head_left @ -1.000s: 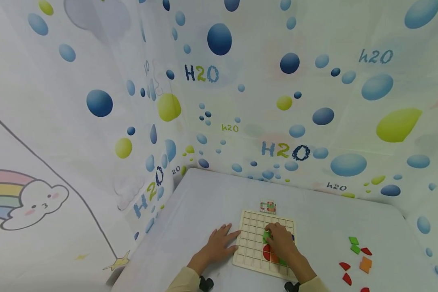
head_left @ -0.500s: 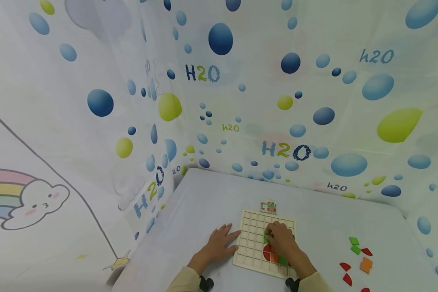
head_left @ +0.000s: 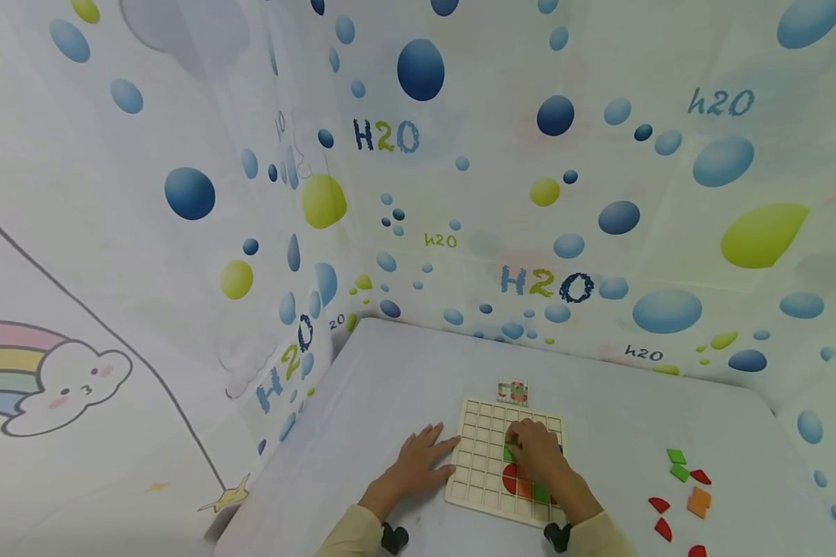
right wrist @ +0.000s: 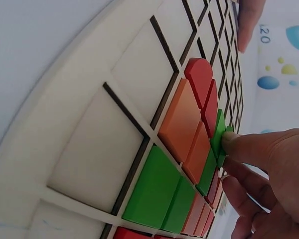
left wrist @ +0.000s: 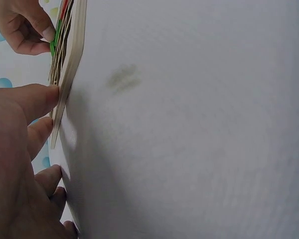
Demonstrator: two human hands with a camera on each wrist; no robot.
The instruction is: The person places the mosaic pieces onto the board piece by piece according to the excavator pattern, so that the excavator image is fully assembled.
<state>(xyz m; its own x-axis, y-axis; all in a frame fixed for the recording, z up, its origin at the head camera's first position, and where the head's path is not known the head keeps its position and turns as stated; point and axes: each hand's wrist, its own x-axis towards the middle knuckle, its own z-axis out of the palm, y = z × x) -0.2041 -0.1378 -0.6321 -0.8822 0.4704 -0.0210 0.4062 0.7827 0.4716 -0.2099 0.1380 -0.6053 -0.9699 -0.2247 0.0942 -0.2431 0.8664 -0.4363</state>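
My left hand (head_left: 416, 463) lies with fingers spread on the white table, fingertips at the left edge of a pale wooden grid board (head_left: 475, 442). Over the board's middle, my right hand (head_left: 538, 455) pinches a small green tile (right wrist: 221, 159) between thumb and fingers. Right beside that tile sits another green tile (right wrist: 217, 130). Nearer me in the grid are two rounded red tiles (right wrist: 199, 77), orange tiles (right wrist: 180, 119) and a green pair (right wrist: 152, 186). The right hand hides part of the filled cells in the head view.
A small printed card (head_left: 512, 392) lies just beyond the board's far edge. Loose tiles are scattered to the right: green diamonds (head_left: 676, 456), red quarter-rounds (head_left: 659, 505) and orange tiles (head_left: 699, 502). Printed fabric walls (head_left: 460, 193) stand behind and beside the table.
The right hand has drawn its fingers slightly closer over the green tile, staying above the same part of the board. The left hand stays in place.
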